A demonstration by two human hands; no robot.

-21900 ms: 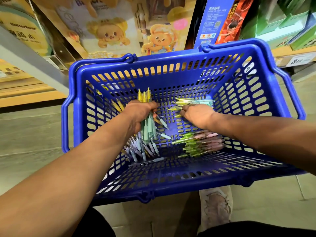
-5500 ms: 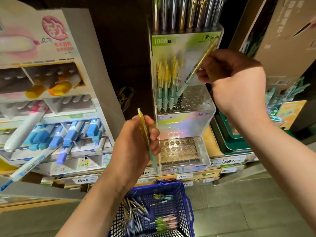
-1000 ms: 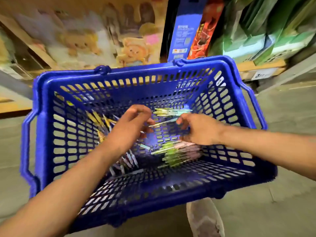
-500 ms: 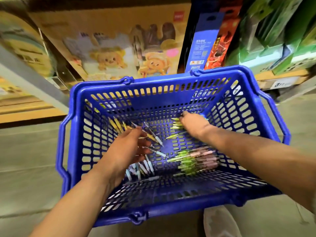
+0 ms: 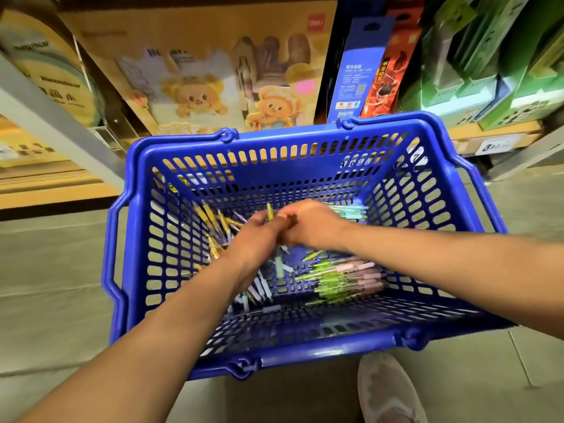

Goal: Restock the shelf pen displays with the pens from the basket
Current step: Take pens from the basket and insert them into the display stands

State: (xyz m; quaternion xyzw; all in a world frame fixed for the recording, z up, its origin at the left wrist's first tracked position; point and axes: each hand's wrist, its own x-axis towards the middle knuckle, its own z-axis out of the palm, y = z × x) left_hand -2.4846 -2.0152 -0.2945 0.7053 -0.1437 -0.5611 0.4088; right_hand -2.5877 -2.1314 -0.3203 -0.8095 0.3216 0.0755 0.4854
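Loose pens (image 5: pixel 341 277) lie scattered over the floor of the blue basket (image 5: pixel 274 352). Above them the left hand (image 5: pixel 259 236) and right hand (image 5: pixel 311 224) meet, both closed around a yellow-topped pen (image 5: pixel 269 210). Best to gather matching pens aligned, tips together, before lifting out.

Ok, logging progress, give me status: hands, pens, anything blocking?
Left hand and right hand together, gripping yellow-green pens. More pens loose in blue basket. Nothing blocking.
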